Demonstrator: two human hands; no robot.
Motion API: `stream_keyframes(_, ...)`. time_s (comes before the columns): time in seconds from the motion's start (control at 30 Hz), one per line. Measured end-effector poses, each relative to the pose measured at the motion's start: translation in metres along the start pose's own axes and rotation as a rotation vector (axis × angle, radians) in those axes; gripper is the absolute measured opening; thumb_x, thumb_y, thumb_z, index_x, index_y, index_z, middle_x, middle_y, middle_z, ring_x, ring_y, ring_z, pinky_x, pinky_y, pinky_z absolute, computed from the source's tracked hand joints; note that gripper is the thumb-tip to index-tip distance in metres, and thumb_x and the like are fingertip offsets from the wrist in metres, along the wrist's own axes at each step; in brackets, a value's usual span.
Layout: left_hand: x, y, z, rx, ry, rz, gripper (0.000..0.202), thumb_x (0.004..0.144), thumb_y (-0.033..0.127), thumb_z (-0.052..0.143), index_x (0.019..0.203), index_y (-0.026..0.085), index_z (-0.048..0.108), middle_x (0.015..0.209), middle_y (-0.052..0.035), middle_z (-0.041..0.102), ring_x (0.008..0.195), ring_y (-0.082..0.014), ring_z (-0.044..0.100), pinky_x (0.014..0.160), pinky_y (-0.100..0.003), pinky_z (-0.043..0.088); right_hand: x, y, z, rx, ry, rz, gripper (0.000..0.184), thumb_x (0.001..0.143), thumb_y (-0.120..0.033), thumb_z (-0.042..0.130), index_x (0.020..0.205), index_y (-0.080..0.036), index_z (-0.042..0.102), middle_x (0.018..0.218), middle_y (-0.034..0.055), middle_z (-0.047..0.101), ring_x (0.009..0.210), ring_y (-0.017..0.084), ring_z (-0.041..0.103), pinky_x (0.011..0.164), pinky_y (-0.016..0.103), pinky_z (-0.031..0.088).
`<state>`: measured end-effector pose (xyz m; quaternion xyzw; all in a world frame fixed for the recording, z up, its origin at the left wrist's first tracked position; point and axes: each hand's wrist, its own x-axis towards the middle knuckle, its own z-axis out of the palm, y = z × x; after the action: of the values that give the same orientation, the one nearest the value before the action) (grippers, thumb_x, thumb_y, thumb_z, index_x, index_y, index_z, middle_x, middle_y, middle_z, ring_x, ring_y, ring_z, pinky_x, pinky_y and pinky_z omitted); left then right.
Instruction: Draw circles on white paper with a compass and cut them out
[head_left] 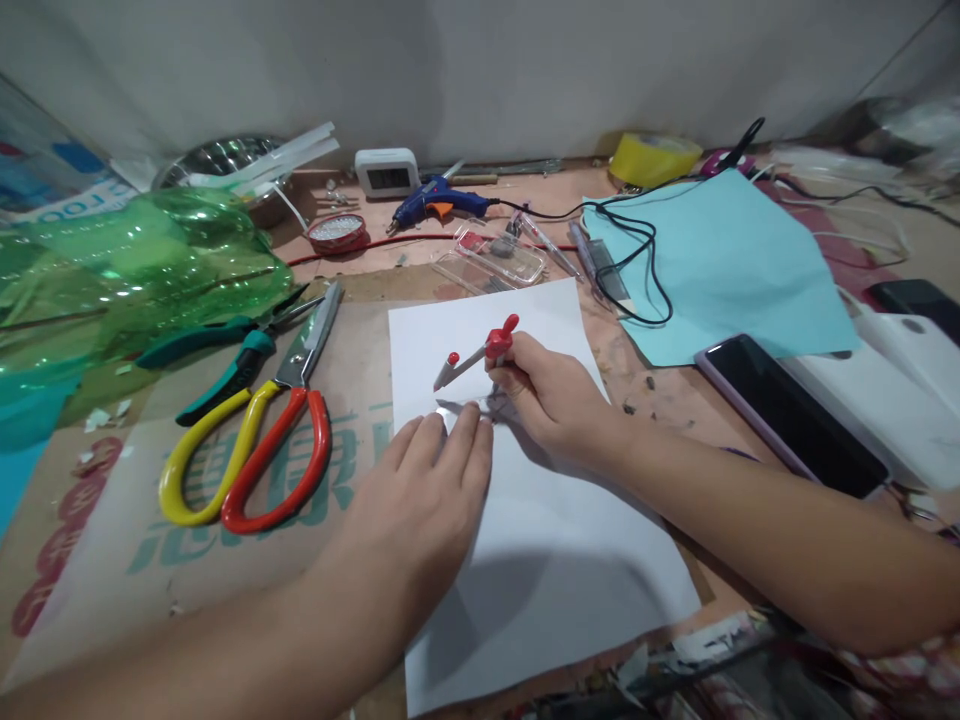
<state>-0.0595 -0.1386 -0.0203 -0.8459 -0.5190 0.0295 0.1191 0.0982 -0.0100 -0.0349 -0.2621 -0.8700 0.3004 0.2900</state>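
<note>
Below a grey wall [525,60], the right hand [559,400] pinched a two-legged, red-and-grey compass [498,343] near the far edge of white paper [540,530], which might slip if the flat left hand [431,485] lifted.

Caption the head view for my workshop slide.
Left hand flat on white paper, right hand holding a red-and-gray drawing compass, yellow-and-red-handled scissors lying nearby.

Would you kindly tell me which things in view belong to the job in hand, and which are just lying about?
In use:
- drawing compass
- white paper

Apparently just lying about:
- scissors
- pliers
- glue gun
- yellow tape
- light-blue sheet
- dark-screened phone
</note>
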Motion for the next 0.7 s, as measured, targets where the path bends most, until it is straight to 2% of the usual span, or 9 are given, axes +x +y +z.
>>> stream_keyframes(0.23,0.0009,-0.0036,-0.0029,-0.011,0.023,0.02,0.057,0.08,0.0,0.047,0.134,0.003,0.064,0.14,-0.0188,0.065,0.105,-0.035,0.065,0.081,-0.044,0.057,-0.0007,-0.0011,-0.0001,0.0,0.01,0.015,0.009,0.1,-0.024,0.042,0.091,-0.025,0.041,0.08,-0.0016,0.061,0.061,0.013,0.05,0.06,0.026,0.039)
stream_keyframes(0.7,0.0001,-0.0022,-0.0021,0.008,0.005,-0.001,0.057,0.081,0.0,0.047,0.136,0.006,0.062,0.141,-0.0161,0.064,0.106,-0.0325,0.063,0.082,-0.041,0.056,-0.0002,-0.0006,-0.0006,-0.008,0.012,0.015,0.011,0.1,-0.025,0.042,0.089,-0.025,0.04,0.078,-0.0019,0.06,0.062,0.014,0.049,0.06,0.026,0.038)
